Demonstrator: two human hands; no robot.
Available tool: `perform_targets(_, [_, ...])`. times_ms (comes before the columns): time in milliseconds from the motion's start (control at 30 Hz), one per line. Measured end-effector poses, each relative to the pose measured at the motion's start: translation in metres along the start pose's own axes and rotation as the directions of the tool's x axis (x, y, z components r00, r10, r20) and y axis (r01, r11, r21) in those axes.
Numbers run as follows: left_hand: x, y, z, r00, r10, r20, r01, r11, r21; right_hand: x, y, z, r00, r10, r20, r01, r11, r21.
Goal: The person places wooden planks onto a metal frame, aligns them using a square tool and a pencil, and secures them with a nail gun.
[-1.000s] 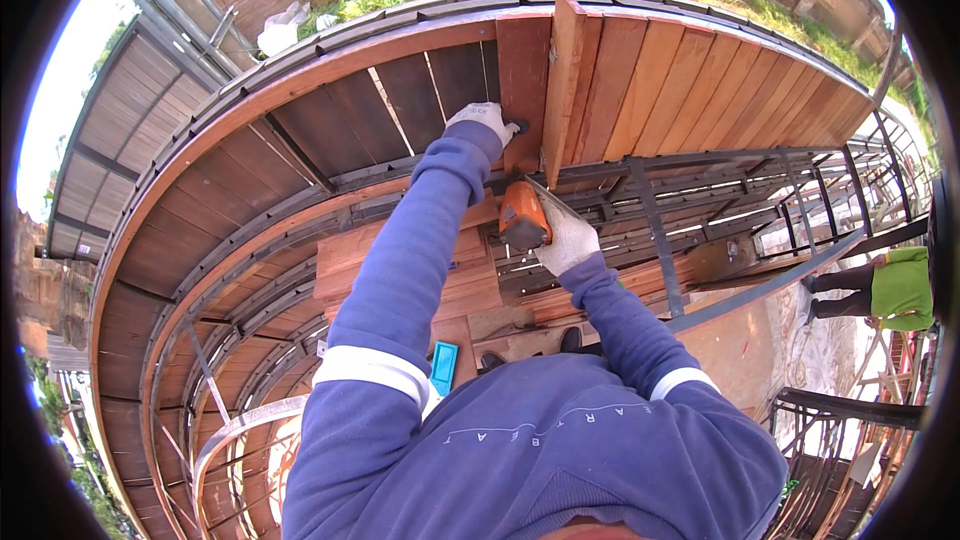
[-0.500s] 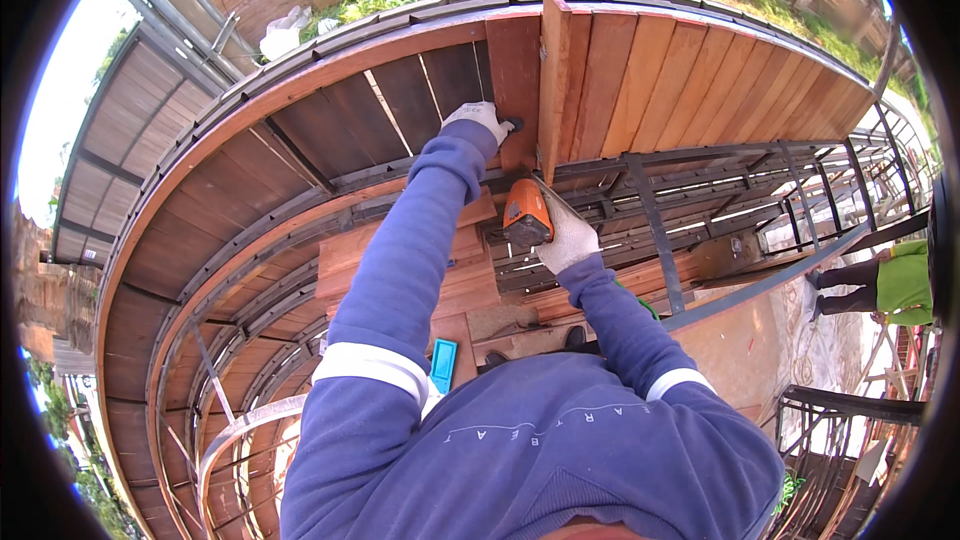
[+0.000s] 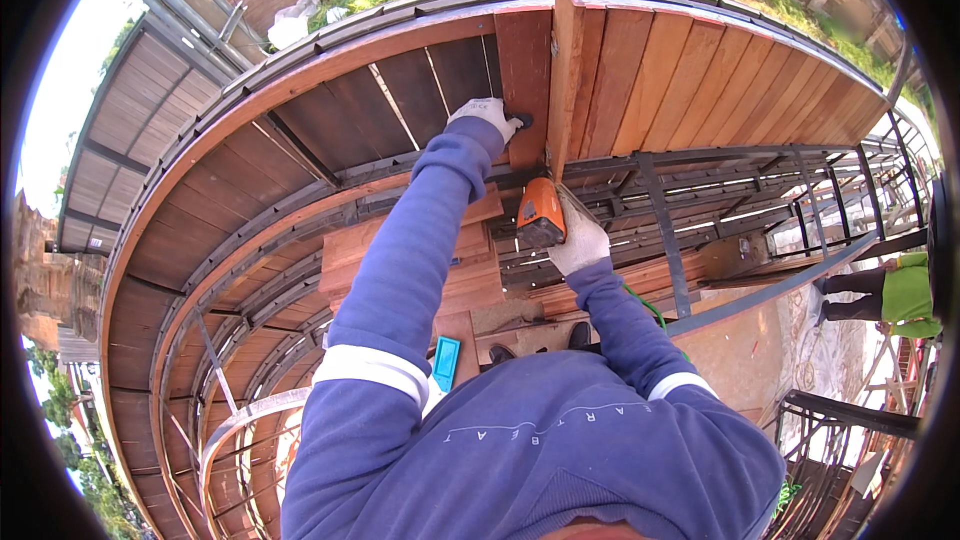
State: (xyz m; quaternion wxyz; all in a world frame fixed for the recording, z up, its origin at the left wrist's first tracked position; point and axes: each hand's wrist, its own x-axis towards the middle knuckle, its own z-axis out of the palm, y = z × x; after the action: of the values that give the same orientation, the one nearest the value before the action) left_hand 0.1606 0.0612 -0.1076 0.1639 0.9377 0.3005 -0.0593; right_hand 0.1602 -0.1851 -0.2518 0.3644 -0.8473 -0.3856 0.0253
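Observation:
My left hand point(image 3: 485, 117), in a white glove, presses on a reddish wooden plank point(image 3: 523, 60) of the curved deck, fingers bent around a small dark thing at the plank's edge. An upright plank point(image 3: 562, 70) stands on edge just to its right. My right hand point(image 3: 578, 242), gloved too, grips an orange and black power tool point(image 3: 541, 215) below that upright plank, over the dark metal frame point(image 3: 660, 210). Both blue sleeves reach forward from my body.
Stacked wooden boards point(image 3: 470, 270) lie under my arms. A turquoise flat object point(image 3: 446, 362) lies near my left elbow. Laid planks point(image 3: 720, 70) fan out to the right. A person in a green top point(image 3: 905, 295) stands at the right edge. Open metal framing shows ground below.
My right hand with the orange tool has shifted slightly up toward the upright plank. My left hand stays on the plank.

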Motion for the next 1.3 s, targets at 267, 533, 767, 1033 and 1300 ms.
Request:
perform_targets(267, [0.003, 0.000, 0.003, 1.000, -0.028, -0.009, 0.028, 1.000, -0.006, 0.003, 0.003, -0.001, 0.994, -0.094, -0.047, 0.094, 0.996, -0.006])
perform_targets(533, [0.004, -0.001, 0.005, 1.000, -0.010, -0.021, 0.010, 1.000, -0.001, 0.007, -0.003, -0.009, 0.992, -0.119, -0.051, 0.120, 0.993, 0.009])
perform_targets(767, [0.005, -0.002, 0.006, 0.999, -0.005, -0.044, 0.005, 1.000, 0.013, 0.005, 0.009, -0.001, 0.992, -0.118, -0.039, 0.117, 0.993, -0.030])
perform_targets(1033, [0.012, -0.007, 0.013, 0.999, -0.023, -0.027, 0.024, 0.999, 0.040, 0.006, 0.009, -0.006, 0.995, -0.096, 0.024, 0.097, 0.994, -0.058])
perform_targets(1300, [0.011, 0.001, 0.009, 0.999, -0.028, -0.031, 0.029, 0.999, 0.033, 0.005, 0.009, -0.015, 0.994, -0.078, 0.075, 0.084, 0.993, -0.083])
